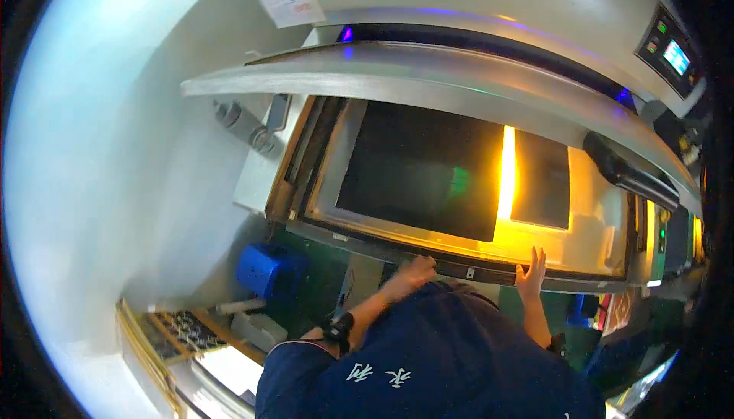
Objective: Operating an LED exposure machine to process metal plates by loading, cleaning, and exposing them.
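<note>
We see a long grey cover [428, 71] up over the back of a flat bed [600, 228] that glows yellow on its right side. On the bed lies the large black sheet [420, 167], and to its right is the small black sheet [540, 182], with a bright strip [506, 174] between them. Our right hand [532, 274] has its fingers spread at the bed's front edge. Our left hand [414, 275] is near that edge too (it looks blurry), so we cannot tell if it pinches anything. A black watch [337, 329] is on our left wrist.
</note>
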`<act>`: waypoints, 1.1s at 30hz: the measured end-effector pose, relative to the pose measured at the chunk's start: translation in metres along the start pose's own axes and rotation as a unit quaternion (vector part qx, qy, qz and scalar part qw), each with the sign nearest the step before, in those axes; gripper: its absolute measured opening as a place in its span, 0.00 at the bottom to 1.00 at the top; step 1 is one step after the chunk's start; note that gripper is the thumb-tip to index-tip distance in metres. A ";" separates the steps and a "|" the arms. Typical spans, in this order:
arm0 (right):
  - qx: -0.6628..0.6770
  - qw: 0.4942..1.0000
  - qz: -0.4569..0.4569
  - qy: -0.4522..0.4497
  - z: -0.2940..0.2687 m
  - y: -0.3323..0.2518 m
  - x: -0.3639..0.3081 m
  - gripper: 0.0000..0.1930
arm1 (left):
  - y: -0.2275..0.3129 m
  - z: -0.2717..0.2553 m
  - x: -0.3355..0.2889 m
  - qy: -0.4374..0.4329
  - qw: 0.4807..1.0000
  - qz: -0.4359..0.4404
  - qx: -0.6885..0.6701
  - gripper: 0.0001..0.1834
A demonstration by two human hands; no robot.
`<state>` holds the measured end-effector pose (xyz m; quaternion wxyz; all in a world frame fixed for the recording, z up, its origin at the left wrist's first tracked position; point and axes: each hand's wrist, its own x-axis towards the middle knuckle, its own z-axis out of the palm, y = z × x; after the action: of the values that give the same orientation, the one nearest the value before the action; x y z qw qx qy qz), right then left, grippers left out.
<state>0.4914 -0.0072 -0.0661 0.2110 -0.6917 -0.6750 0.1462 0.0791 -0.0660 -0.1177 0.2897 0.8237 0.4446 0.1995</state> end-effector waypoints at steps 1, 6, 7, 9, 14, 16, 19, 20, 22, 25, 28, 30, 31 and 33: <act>-0.014 1.000 -0.011 -0.023 0.000 0.008 -0.006 0.37 | 0.008 0.007 -0.004 0.006 1.000 -0.014 0.002 0.27; 0.094 0.977 -0.142 -0.128 -0.009 -0.015 -0.011 0.31 | 0.048 0.020 -0.032 -0.033 0.962 -0.228 -0.148 0.22; 0.118 0.970 -0.153 -0.147 -0.009 -0.025 -0.012 0.27 | 0.061 0.012 -0.033 -0.042 0.955 -0.263 -0.134 0.22; 0.133 0.947 -0.203 -0.212 -0.014 -0.055 -0.001 0.25 | 0.066 0.025 -0.050 -0.035 0.952 -0.272 -0.137 0.23; 0.296 0.852 -0.212 -0.376 -0.007 -0.112 0.028 0.20 | 0.080 0.032 -0.055 -0.073 0.945 -0.274 -0.167 0.24; 0.319 0.778 -0.176 -0.512 -0.031 -0.145 0.039 0.17 | 0.102 -0.005 -0.031 -0.094 0.904 -0.384 -0.161 0.24; 0.333 0.714 -0.227 -0.572 -0.060 -0.188 0.045 0.14 | 0.072 0.000 -0.040 -0.082 0.932 -0.334 -0.115 0.25; 0.294 0.696 -0.279 -0.592 -0.063 -0.195 0.046 0.13 | 0.065 -0.004 -0.040 -0.081 0.933 -0.331 -0.116 0.25; 0.320 0.692 -0.291 -0.578 -0.057 -0.193 0.042 0.12 | 0.062 -0.044 -0.019 -0.135 0.939 -0.311 -0.057 0.25; 0.336 0.699 -0.234 -0.586 -0.040 -0.180 0.032 0.11 | 0.048 -0.100 -0.007 0.011 0.937 -0.342 -0.070 0.24; 0.305 0.775 -0.121 -0.539 -0.034 -0.179 0.030 0.12 | -0.003 -0.142 -0.012 0.125 0.917 -0.372 -0.067 0.20; 0.344 0.824 -0.008 -0.450 -0.010 -0.162 0.025 0.12 | -0.043 -0.170 -0.008 0.126 0.917 -0.379 -0.008 0.19; 0.267 0.857 -0.010 -0.440 -0.004 -0.158 0.029 0.15 | -0.060 -0.180 -0.007 0.160 0.919 -0.358 -0.034 0.19; 0.282 0.890 0.049 -0.356 0.013 -0.160 0.032 0.17 | -0.100 -0.191 -0.008 0.185 0.926 -0.323 -0.068 0.20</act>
<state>0.3469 0.0255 0.0031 0.1352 -0.5370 -0.6004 0.5769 -0.0986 0.0276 -0.0398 0.3063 0.5621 0.7177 0.2741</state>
